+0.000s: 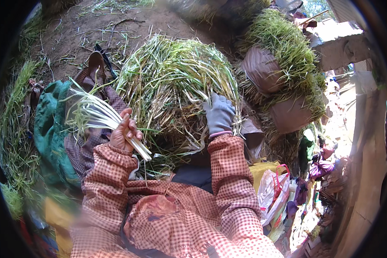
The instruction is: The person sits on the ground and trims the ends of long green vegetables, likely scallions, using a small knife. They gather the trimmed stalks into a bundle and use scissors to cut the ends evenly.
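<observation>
My bare left hand (125, 130) is closed around a bunch of pale green-white stalks (100, 113), their cut white ends pointing down to the right and their thin green tips to the upper left. My right hand (220, 114), in a grey glove, rests with curled fingers at the right edge of a large heap of long green and straw-coloured stalks (177, 71). Pale stalks touch its fingertips; whether the fingers grip any of them is hidden by the glove. Red-and-white checked sleeves cover both forearms.
Left of the heap lie a green woven sack (51, 129) and checked cloth (72, 151). At the upper right are green bundles wrapped in brown sheets (262, 69). A white plastic bag with red handles (269, 193) sits at my right. Loose stalks litter the bare soil (142, 19).
</observation>
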`<control>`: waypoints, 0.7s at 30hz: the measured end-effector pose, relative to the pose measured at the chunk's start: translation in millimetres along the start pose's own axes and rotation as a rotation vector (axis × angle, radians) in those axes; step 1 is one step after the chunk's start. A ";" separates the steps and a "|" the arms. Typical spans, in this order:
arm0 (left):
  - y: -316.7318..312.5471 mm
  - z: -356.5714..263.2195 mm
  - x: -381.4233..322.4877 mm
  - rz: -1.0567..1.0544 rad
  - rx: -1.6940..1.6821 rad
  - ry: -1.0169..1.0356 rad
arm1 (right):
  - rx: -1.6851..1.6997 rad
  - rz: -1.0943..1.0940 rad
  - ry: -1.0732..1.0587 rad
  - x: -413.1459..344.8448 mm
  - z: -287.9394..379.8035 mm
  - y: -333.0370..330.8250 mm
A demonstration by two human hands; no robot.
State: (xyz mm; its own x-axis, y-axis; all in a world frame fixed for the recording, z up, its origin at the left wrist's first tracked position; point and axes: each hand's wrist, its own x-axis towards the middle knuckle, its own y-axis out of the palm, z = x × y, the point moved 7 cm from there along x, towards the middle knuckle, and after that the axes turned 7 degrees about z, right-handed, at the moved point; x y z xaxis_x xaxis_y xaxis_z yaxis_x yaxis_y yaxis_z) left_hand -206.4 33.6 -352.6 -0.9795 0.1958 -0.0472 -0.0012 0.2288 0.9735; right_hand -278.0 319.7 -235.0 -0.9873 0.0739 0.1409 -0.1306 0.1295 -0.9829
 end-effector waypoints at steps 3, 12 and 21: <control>0.4 27.5 -8.6 -0.072 0.029 -0.104 | -0.217 0.114 0.089 22.4 2.0 11.3; -2.9 24.6 -9.9 -0.190 0.196 -0.148 | 0.229 0.337 0.058 -100.8 4.0 37.9; 4.4 51.2 -13.2 -0.264 0.288 -0.200 | 0.502 0.158 -0.008 -92.7 -4.3 -11.9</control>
State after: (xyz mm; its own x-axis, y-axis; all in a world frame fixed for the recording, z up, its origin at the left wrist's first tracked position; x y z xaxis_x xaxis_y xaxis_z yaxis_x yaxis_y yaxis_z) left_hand -183.2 80.9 -359.2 -0.8949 0.2689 -0.3562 -0.1626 0.5468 0.8213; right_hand -184.5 315.5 -235.9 -0.9989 0.0460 -0.0128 -0.0053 -0.3721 -0.9282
